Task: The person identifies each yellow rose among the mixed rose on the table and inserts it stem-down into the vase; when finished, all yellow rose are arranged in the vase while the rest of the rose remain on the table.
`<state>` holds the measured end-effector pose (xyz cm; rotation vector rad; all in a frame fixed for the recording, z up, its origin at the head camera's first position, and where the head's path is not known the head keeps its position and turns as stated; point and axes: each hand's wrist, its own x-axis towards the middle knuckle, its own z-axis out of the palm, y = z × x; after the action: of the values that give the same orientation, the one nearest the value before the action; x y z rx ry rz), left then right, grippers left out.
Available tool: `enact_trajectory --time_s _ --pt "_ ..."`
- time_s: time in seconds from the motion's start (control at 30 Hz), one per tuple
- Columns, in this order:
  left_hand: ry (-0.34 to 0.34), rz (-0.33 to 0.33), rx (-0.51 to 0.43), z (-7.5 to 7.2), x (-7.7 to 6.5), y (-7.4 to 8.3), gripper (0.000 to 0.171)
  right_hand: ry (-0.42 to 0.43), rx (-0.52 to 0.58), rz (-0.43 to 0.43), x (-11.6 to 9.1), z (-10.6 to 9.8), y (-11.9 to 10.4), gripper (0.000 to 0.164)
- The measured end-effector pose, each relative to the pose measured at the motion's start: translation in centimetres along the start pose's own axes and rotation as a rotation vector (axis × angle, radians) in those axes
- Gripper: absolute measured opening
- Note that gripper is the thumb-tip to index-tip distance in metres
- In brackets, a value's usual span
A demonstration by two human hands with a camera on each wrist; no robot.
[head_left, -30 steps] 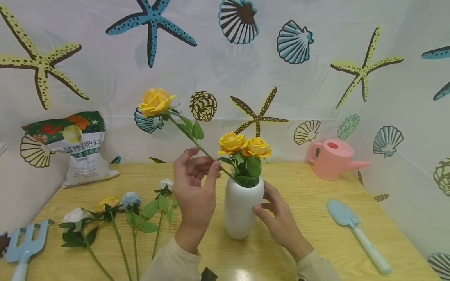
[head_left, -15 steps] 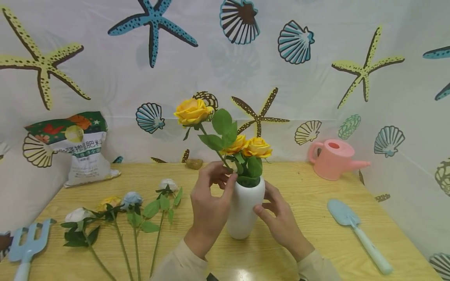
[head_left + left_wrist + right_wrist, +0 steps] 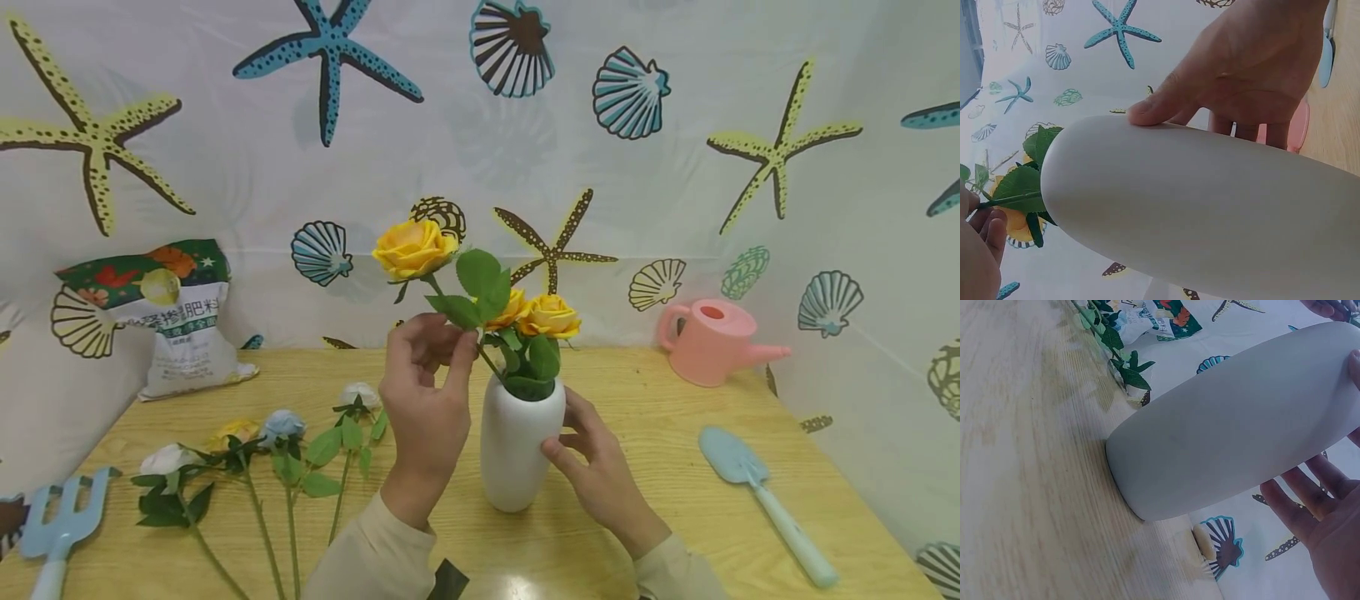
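A yellow rose (image 3: 415, 249) leans left above the white vase (image 3: 519, 450), its stem running down to the mouth. My left hand (image 3: 426, 408) pinches that stem between thumb and fingers, just above and left of the rim. Two other yellow roses (image 3: 550, 316) stand in the vase, one partly covered by leaves. Against the vase's right side, my right hand (image 3: 603, 483) holds it with thumb in front and fingers behind. The right wrist view shows the vase base (image 3: 1125, 481) on the wooden table.
Several loose flowers lie at left, among them a blue rose (image 3: 282, 425) and a white rose (image 3: 167, 459). Beyond them stands a fertilizer bag (image 3: 187, 333); a blue hand fork (image 3: 63, 525) lies nearest the left edge. At right are a pink watering can (image 3: 708, 343) and a blue trowel (image 3: 765, 500).
The yellow rose has moved right and down toward the vase. My left hand went right with it, then back up and left along the stem. My right hand stays on the vase.
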<state>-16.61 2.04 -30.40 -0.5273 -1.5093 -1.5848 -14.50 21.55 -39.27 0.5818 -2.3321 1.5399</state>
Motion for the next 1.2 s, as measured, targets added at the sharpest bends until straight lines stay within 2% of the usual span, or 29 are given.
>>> enact_trajectory --time_s 0.2,0.5,0.63,0.9,1.03,1.2 --pt "-0.039 -0.042 -0.004 0.1 -0.3 -0.1 0.026 -0.002 -0.002 0.014 0.0 0.0 0.0 0.059" --pt "-0.16 -0.114 0.145 -0.1 -1.4 -0.5 0.033 -0.002 0.007 0.031 0.0 0.0 0.0 0.059" --pt "-0.197 -0.122 0.163 -0.3 -1.6 -0.8 0.033 -0.003 0.011 0.025 0.0 0.0 0.0 0.058" --pt "-0.159 -0.181 0.08 -0.2 -1.5 -0.7 0.035 0.005 0.011 0.011 0.0 -0.1 -0.2 0.058" --pt "-0.155 -0.198 0.092 0.0 -1.4 -0.6 0.035 0.006 0.01 0.005 0.0 0.0 -0.1 0.057" --pt "-0.183 -0.239 0.123 0.0 -1.5 -0.7 0.031 0.003 0.002 0.014 0.0 0.1 -0.1 0.058"
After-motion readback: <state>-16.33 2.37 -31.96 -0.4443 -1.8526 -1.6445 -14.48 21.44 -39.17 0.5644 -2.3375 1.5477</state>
